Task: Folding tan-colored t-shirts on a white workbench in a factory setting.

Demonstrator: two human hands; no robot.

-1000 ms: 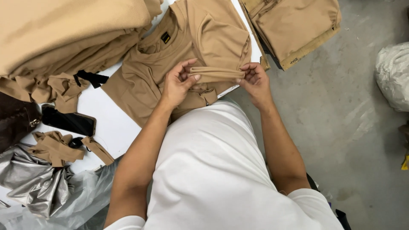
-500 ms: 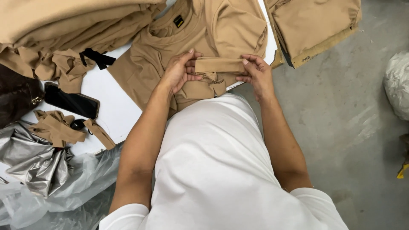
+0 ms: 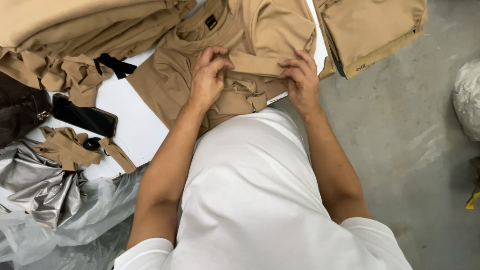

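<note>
White table (image 3: 135, 125), tan shirt (image 3: 200, 85) spread on it, black phone (image 3: 85, 116), tan fabric scraps (image 3: 67, 147), stacked tan garments (image 3: 75, 25)

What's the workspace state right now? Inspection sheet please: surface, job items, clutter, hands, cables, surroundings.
Surface: white table, mostly covered.
Job's things: tan T-shirt laid flat, neck away from the person; a folded strip of it pinched between both hands.
Clutter: stack of tan garments, black phone, tan fabric scraps, silver plastic bags, second folded tan pile.
Grippers: left hand and right hand both gripping the T-shirt fold.
Cables: nothing seen.
Surroundings: grey concrete floor, white sack at right.
</note>
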